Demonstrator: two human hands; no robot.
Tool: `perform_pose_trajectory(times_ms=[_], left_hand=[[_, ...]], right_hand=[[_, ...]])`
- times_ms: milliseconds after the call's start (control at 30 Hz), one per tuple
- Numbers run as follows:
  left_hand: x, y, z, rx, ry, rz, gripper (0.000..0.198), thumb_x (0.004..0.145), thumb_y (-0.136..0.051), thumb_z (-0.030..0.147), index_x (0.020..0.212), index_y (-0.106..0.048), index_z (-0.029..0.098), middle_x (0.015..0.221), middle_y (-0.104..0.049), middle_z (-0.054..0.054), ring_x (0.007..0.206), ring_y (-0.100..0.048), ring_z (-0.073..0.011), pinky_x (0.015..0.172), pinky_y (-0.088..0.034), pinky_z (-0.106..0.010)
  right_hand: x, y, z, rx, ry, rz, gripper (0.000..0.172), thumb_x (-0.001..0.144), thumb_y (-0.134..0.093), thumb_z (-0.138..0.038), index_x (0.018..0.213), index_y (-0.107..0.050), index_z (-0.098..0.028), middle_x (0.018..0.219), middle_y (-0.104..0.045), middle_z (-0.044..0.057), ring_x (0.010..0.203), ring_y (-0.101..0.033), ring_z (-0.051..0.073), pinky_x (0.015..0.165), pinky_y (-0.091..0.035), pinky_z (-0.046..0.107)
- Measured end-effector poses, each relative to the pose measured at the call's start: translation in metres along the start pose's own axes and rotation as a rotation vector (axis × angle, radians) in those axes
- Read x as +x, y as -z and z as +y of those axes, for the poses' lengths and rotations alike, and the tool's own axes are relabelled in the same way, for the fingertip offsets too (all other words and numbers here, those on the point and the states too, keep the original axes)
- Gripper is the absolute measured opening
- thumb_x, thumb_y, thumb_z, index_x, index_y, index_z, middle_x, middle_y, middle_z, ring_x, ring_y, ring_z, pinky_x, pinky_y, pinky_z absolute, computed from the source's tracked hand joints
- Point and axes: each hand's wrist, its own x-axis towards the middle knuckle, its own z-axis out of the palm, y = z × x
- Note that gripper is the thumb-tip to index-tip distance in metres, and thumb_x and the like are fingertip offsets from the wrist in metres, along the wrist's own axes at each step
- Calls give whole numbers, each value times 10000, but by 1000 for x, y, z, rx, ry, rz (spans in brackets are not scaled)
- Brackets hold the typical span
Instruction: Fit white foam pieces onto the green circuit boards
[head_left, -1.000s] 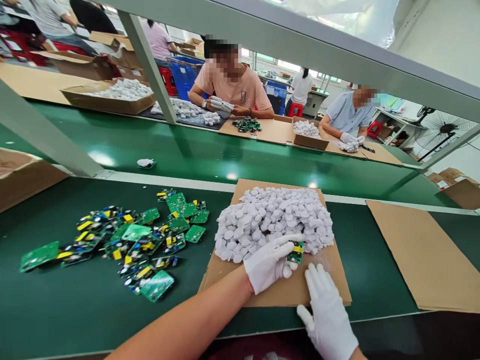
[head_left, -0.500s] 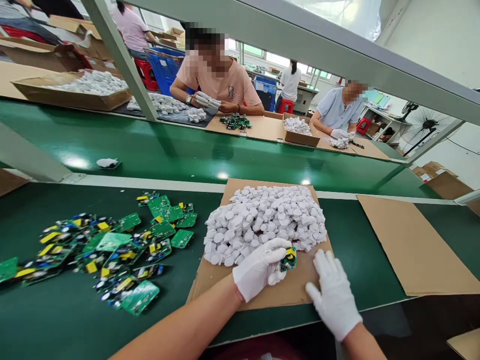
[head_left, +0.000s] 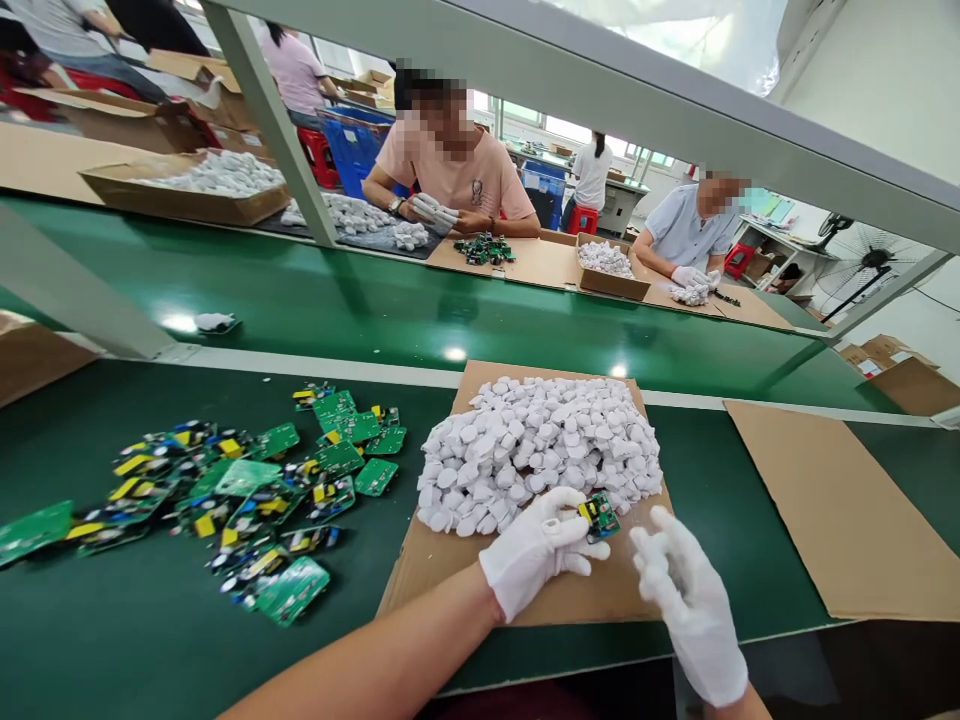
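My left hand (head_left: 544,548), in a white glove, grips a small green circuit board (head_left: 600,517) by its left edge, with yellow and dark parts facing up. It is held over the front of a cardboard sheet (head_left: 450,585). Just beyond lies a heap of small white rounded pieces (head_left: 536,450). To the right, my right hand (head_left: 690,600), also gloved in white, hovers near the sheet's right edge with fingers bent and apart. I see nothing in it. Many loose circuit boards (head_left: 247,490) lie piled on the green bench to the left.
A bare cardboard sheet (head_left: 840,510) lies at the right. Behind the bench runs a green belt (head_left: 360,310) carrying one board with a white piece (head_left: 216,323). A slanted grey frame (head_left: 600,95) crosses above. Co-workers sit opposite beside a box of white pieces (head_left: 611,275).
My right hand has lifted and turned, its fingers curling from flat. My left hand has tilted the circuit board slightly. The whole view has shifted a little.
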Motion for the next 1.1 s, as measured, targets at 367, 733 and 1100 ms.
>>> perform_pose_trajectory(times_ms=[367, 733, 1100], left_hand=[[6, 3, -3, 73, -112, -122, 459, 703, -683, 377, 1042, -478, 146, 672, -635, -37, 601, -613, -150, 533, -429, -233], [4, 0, 6, 127, -132, 98, 405, 657, -730, 317, 989, -605, 121, 939, -633, -110, 776, -625, -177, 603, -493, -246], [1, -3, -2, 319, -312, 6, 329, 708, -682, 279, 1011, -638, 159, 873, -635, -54, 774, -555, -151, 702, -447, -258]], right_hand=[[17, -46, -24, 514, -60, 21, 243, 847, -519, -390, 913, -627, -183, 646, -650, 21, 599, -595, 171, 591, -498, 341], [19, -24, -28, -25, 133, 174, 255, 784, -625, -269, 1022, -591, -184, 952, -699, 83, 788, -668, 202, 703, -562, 338], [26, -33, -21, -793, 689, 273, 212, 764, -636, -197, 969, -583, -219, 696, -667, 8, 584, -596, 142, 583, -482, 272]])
